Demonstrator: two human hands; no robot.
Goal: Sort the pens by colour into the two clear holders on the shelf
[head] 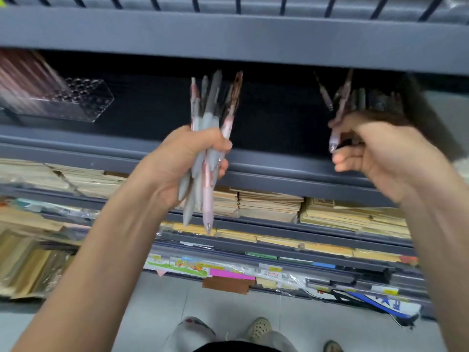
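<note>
Pens (210, 123): one grey-and-pink bundle, count blurred, gripped in the left hand (182, 161). The right hand (380, 151) pinches one pink pen (342, 110). One clear holder (76, 102) stands far left on the shelf (279, 171); notebook stacks (269, 204) lie below.

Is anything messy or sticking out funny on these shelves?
Yes. On the bottom shelf, a pink sheet and a brown sheet poke out past the edge. To their right, a blue-and-white packet droops toward the floor.

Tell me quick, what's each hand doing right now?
Left hand: closed around a bunch of pens, pink and grey.
Right hand: pinching one pink pen.
</note>
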